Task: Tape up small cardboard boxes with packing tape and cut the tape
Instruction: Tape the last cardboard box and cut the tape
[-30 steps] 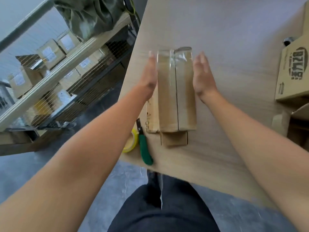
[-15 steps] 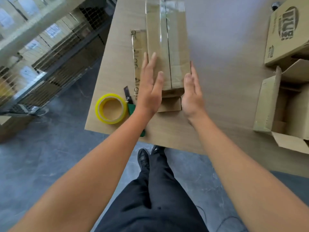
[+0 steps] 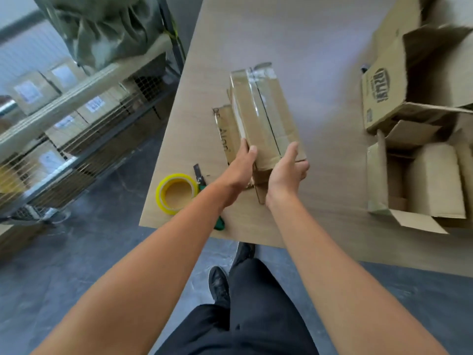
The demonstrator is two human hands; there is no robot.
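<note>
A long narrow cardboard box (image 3: 266, 116) lies on the wooden table (image 3: 320, 60), its top seam covered with clear tape. My left hand (image 3: 239, 167) grips its near left corner, thumb on top. My right hand (image 3: 286, 170) holds the near right corner, thumb up along the top and fingers curled at the end face. An untaped end flap (image 3: 261, 194) sticks out below between my hands. A yellow tape roll (image 3: 176, 193) lies flat near the table's front left corner. Beside it lies a green-handled cutter (image 3: 204, 185), partly hidden by my left forearm.
A flat piece of printed cardboard (image 3: 225, 131) lies under the box's left side. Open cartons (image 3: 414, 175) and a printed carton (image 3: 384, 98) crowd the table's right side. To the left stands a wire shelf rack (image 3: 76, 119) holding labelled boxes. My legs and shoes are below the table edge.
My hands slid from the far end of the box along its sides to the near end. Both now hold the near corners instead of lying flat.
</note>
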